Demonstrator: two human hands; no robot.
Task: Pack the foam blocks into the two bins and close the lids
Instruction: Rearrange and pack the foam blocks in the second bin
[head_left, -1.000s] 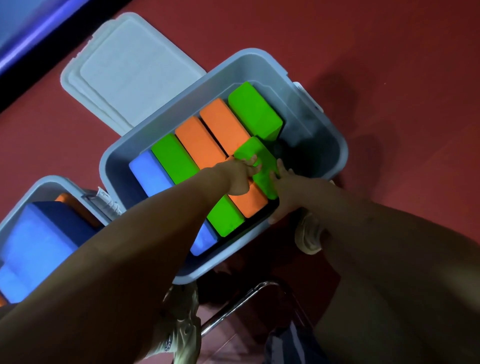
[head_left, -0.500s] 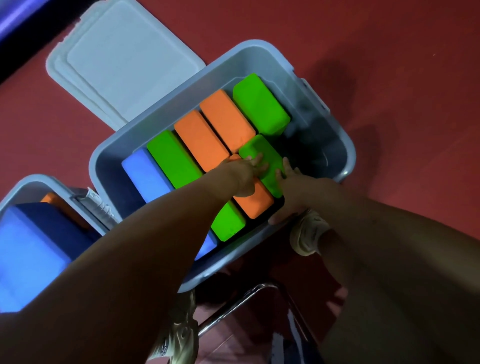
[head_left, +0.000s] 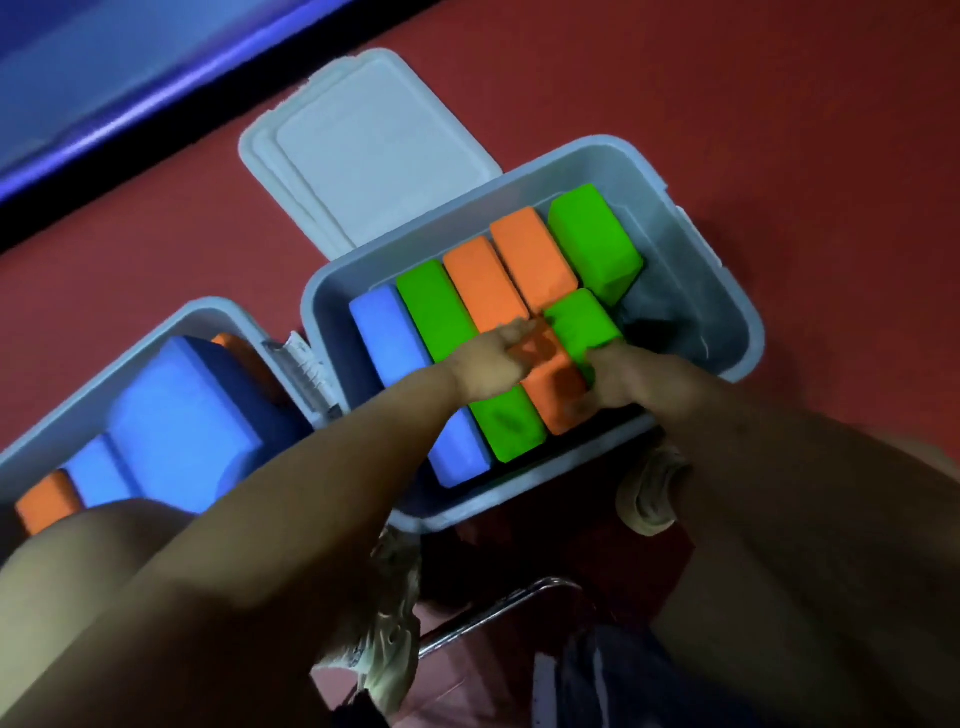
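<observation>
The grey right bin (head_left: 727, 291) holds a row of foam blocks: blue (head_left: 384, 332), green (head_left: 436, 306), two orange (head_left: 478, 280) (head_left: 530, 254) and a far green block (head_left: 592, 239). A short green block (head_left: 582, 322) lies at the near right of the row. My left hand (head_left: 498, 353) reaches over the orange block, its blurred fingertips touching the short green block's left edge. My right hand (head_left: 618, 374) presses on its near end. The bin's lid (head_left: 363, 156) hangs open behind. The left bin (head_left: 208, 306) holds big blue blocks (head_left: 182, 426) and orange ones (head_left: 47, 499).
The bins stand side by side on a red floor. My shoes (head_left: 649, 493) (head_left: 389, 649) are just in front of the right bin, with a metal chair leg (head_left: 493, 613) between them. A blue-lit wall base (head_left: 104, 78) runs along the far left.
The view has swung left, so the left bin shows more. Both hands stay at the short green block, which has hardly moved.
</observation>
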